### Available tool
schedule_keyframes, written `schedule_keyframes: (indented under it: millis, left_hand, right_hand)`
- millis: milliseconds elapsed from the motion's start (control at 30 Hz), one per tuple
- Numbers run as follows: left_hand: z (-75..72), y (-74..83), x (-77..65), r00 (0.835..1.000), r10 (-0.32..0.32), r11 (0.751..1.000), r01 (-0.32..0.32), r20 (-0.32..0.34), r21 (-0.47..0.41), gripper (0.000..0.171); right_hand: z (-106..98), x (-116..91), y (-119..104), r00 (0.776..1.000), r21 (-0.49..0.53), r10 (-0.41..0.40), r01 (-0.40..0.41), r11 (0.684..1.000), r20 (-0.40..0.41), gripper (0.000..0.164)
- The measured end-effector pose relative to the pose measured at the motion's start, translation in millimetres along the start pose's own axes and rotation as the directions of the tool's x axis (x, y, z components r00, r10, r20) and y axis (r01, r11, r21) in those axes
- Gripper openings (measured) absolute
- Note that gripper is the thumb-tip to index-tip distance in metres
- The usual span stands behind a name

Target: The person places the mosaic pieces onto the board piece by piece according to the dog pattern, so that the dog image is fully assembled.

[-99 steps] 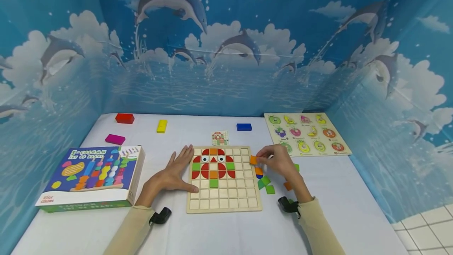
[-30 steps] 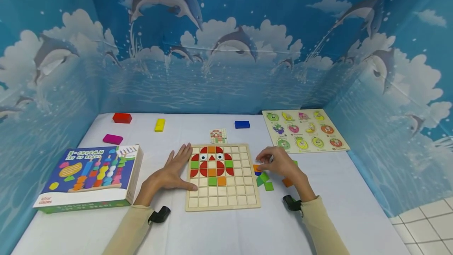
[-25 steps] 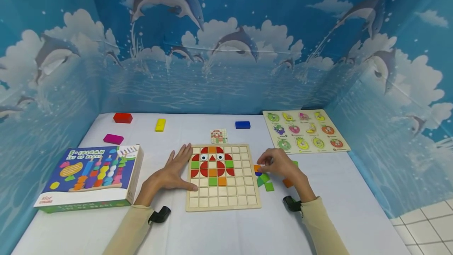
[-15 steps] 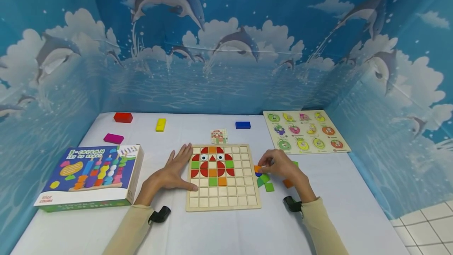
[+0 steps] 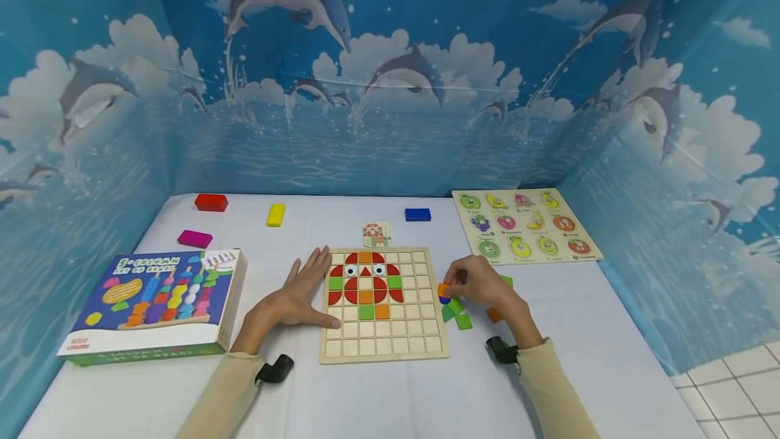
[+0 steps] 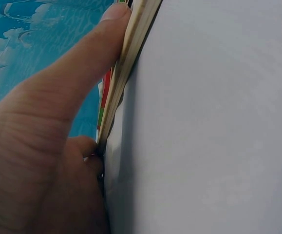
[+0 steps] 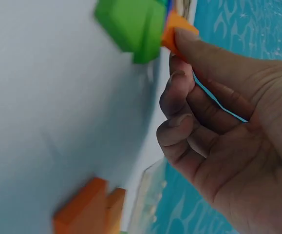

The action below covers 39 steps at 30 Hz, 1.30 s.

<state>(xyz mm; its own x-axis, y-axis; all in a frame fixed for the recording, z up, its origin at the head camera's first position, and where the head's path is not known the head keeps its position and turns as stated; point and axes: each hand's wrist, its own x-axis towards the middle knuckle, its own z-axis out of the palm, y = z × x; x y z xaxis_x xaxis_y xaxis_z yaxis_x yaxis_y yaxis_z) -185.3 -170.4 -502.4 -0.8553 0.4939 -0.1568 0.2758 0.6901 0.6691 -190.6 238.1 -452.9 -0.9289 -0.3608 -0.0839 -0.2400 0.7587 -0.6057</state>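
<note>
My right hand [image 5: 478, 281] pinches an orange square tile [image 7: 178, 30] between thumb and fingers, just off the right edge of the wooden grid board [image 5: 399, 356]. Beneath it in the head view, a bit of a blue tile [image 5: 445, 301] shows, with several green tiles [image 5: 464, 322] close by. My left hand [image 5: 296, 300] spreads along the board's left edge, its thumb [image 6: 82, 63] lying on the frame and its fingers straight. Red, green and orange tiles form a figure with two round eyes [image 5: 379, 269] in the board's upper left. Below it lie a green tile [image 5: 365, 312] and an orange tile [image 5: 382, 311].
A pattern card [image 5: 376, 234] lies behind the board. At the back right is a fruit picture board [image 5: 527, 225]; a boxed bead set [image 5: 152, 303] sits at the left. Red [image 5: 211, 202], magenta [image 5: 195, 238], yellow [image 5: 276, 215] and blue [image 5: 418, 215] blocks are scattered along the back.
An orange tile has gone from my right hand onto the board, right of the lower green tile. My right hand now pinches another orange tile from the pile. The left hand keeps its place.
</note>
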Motion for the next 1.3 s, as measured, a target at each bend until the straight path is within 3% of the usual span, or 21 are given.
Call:
schedule_keyframes:
  millis: [300, 567, 900, 1300]
  left_hand:
    - [-1.3, 2.7, -0.6, 1.000, 0.005, 1.000, -0.005, 0.005, -0.007, 0.147]
    - [-4.5, 6.2, -3.1, 1.000, 0.006, 1.000, -0.006, 0.008, 0.002, 0.144]
    - [-0.3, 0.6, 0.2, 1.000, 0.005, 1.000, -0.005, -0.006, 0.021, 0.145]
    - [0.1, 0.0, 0.0, 1.000, 0.016, 1.000, -0.016, -0.008, 0.018, 0.144]
  right_hand:
    - [-3, -3, -20, 0.990, 0.026, -0.123, 0.125, 0.992, -0.072, 0.008]
    - [24, -1, -47, 0.977, 0.144, -0.212, 0.206, 0.968, 0.022, 0.006]
    - [52, -1, -63, 0.967, 0.172, -0.255, 0.250, 0.953, 0.007, 0.006]
    - [56, -3, -66, 0.975, 0.133, -0.220, 0.220, 0.966, -0.013, 0.009]
